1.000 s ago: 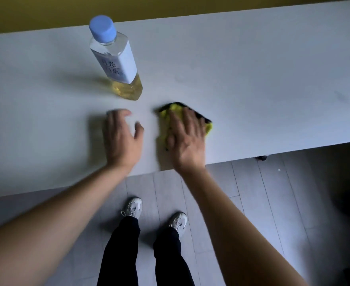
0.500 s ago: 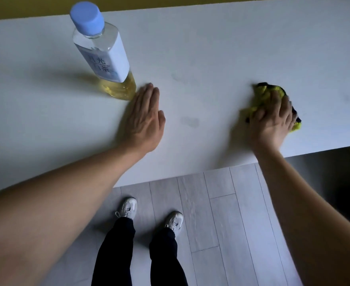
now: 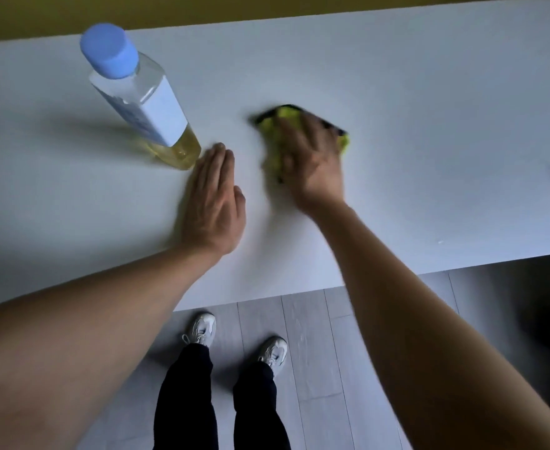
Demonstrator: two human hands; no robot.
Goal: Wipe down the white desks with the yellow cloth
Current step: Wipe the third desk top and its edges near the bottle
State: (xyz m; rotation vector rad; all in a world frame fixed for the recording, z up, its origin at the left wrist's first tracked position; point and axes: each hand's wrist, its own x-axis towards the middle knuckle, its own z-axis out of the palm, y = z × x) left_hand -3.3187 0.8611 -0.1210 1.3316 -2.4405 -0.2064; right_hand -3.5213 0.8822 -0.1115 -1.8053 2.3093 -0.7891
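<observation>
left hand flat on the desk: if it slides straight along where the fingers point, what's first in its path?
Probably the bottle: the left hand has its fingertips right beside the base, though it might just slip past.

Both forearms bare, no sleeves, no watch or rings visible. Left hand [image 3: 213, 203] and right hand [image 3: 312, 164] ungloved; right one motion-blurred. Legs in dark, approx. black trousers [image 3: 221, 401], loose fit. White lace-up sneakers [image 3: 203, 329] w/ pale grey panels, one per foot, laces visible on left shoe.
</observation>
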